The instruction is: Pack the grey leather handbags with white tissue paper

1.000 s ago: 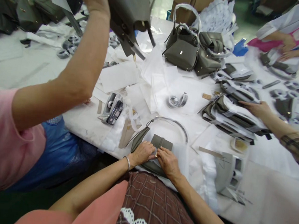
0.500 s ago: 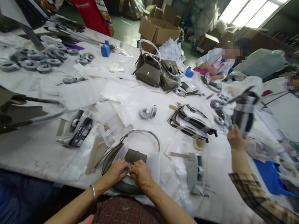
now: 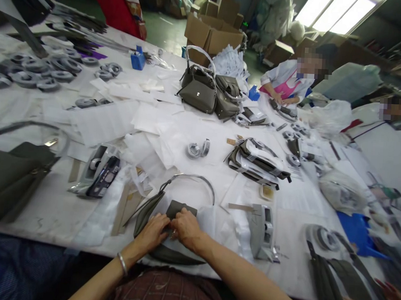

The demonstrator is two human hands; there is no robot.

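An olive-green handbag (image 3: pixel 146 214) lies on the white table in front of me, its handle arched away and wrapped in clear film. White sheet material shows beside its flap (image 3: pixel 180 206). My left hand (image 3: pixel 154 231), with a silver bangle on the wrist, rests on the bag with its fingers curled in. Close beside it, my right hand (image 3: pixel 187 228) has bent fingers pinching at the flap's lower edge. The two sets of fingertips nearly meet, and they hide the small part they grip.
Tape dispensers stand left (image 3: pixel 101 171) and right (image 3: pixel 263 231) of the bag. Flat wrapped bags (image 3: pixel 257 162) lie ahead, with upright handbags (image 3: pixel 198 89) behind. At lower right, a co-worker's hands touch another bag (image 3: pixel 351 279). A large olive bag (image 3: pixel 14 180) stands at left.
My right hand has shifted slightly up and inward over the flap. At right, the co-worker's raised arm with a wrapped bag is gone; another bag now lies at lower right. The left-hand bag has swung round.
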